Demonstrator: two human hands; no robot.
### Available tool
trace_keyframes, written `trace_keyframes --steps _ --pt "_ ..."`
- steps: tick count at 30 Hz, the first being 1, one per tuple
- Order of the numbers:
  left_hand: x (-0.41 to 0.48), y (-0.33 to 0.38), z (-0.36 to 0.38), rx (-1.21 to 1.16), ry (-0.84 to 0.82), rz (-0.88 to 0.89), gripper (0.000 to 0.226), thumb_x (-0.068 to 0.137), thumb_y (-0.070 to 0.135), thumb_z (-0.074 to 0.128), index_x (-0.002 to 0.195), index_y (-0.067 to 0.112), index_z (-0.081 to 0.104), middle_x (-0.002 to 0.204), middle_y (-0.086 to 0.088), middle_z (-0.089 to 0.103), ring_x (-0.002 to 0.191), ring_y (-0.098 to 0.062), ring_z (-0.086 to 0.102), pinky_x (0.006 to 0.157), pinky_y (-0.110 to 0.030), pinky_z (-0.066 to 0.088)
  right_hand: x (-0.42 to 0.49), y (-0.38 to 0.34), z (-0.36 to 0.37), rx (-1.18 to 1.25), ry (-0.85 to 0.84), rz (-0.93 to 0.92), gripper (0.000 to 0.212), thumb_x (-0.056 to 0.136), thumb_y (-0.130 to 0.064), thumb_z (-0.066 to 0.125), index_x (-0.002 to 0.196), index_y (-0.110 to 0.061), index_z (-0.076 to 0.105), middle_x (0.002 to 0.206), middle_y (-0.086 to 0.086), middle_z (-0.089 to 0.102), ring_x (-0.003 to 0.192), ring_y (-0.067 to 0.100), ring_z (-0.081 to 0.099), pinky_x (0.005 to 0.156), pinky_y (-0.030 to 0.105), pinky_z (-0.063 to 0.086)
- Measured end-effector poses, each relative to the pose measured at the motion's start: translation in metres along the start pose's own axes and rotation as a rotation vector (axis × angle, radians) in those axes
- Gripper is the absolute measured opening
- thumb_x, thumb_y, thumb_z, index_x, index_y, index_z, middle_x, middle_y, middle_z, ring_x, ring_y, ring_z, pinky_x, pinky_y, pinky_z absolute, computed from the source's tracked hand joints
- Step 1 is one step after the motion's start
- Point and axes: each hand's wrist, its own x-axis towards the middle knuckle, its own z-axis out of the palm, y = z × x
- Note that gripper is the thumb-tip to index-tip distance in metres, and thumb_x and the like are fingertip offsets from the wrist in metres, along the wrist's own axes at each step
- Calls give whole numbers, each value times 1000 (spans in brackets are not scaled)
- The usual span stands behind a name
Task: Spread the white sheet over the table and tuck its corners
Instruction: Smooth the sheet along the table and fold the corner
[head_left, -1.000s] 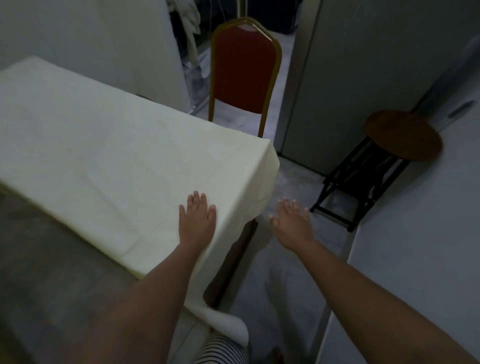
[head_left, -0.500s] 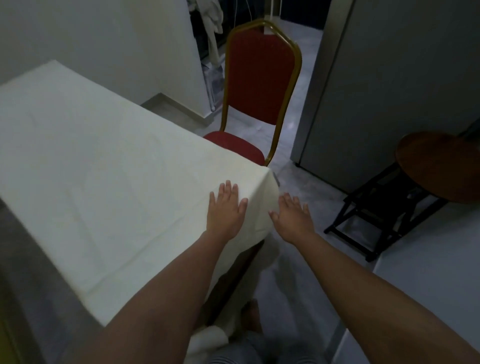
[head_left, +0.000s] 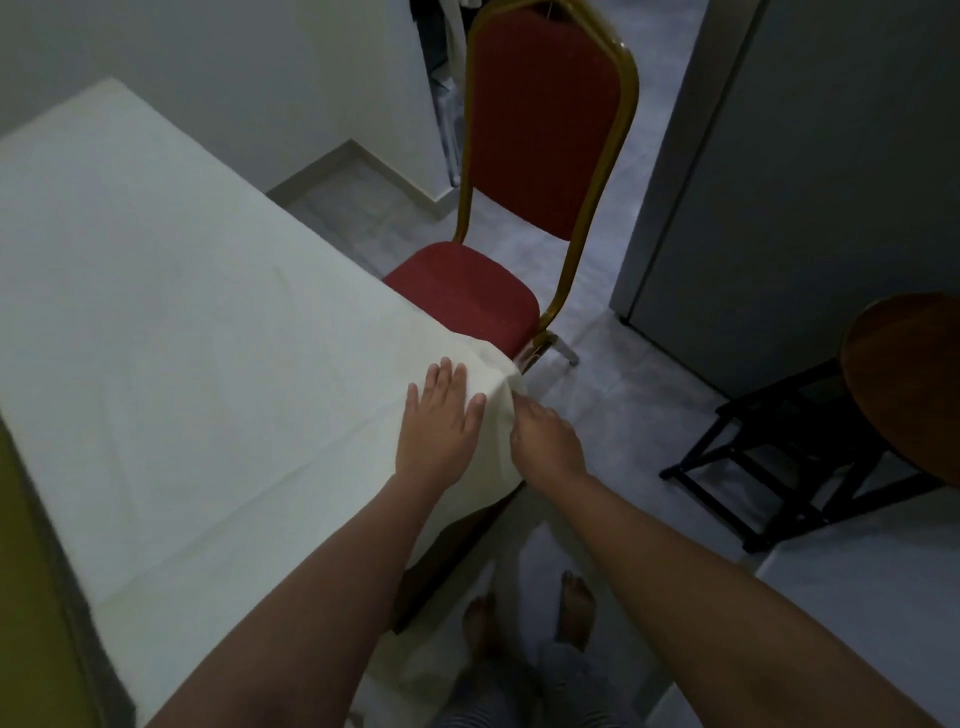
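The white sheet (head_left: 197, 332) lies spread over the table, and its edge hangs down the near side. My left hand (head_left: 441, 421) rests flat on the sheet just inside the table's right corner, fingers apart. My right hand (head_left: 543, 441) is at that corner, fingers curled on the cloth that drapes over it. The fingertips are hidden against the fabric. A dark strip of the table's side (head_left: 457, 551) shows under the hanging cloth.
A red chair with a gold frame (head_left: 540, 135) stands right behind the corner, its seat (head_left: 467, 291) almost touching the sheet. A round brown stool on black legs (head_left: 904, 384) stands at the right. Grey wall panels rise at the back right. My bare feet (head_left: 571, 603) are on the floor.
Both hands have moved forward along the table to its far right corner. My right hand has come from the air onto the draped cloth. The view has shifted closer to the chair.
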Motion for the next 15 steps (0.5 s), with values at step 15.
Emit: trace_keyframes --steps 15 --pt "0 6 1 52 86 -39 61 98 48 15 149 17 29 158 -3 24 147 -17 16 119 -39 11 13 1 32 106 107 182 29 90 -32 53 117 -21 53 116 0 63 109 20 57 96 43 38"
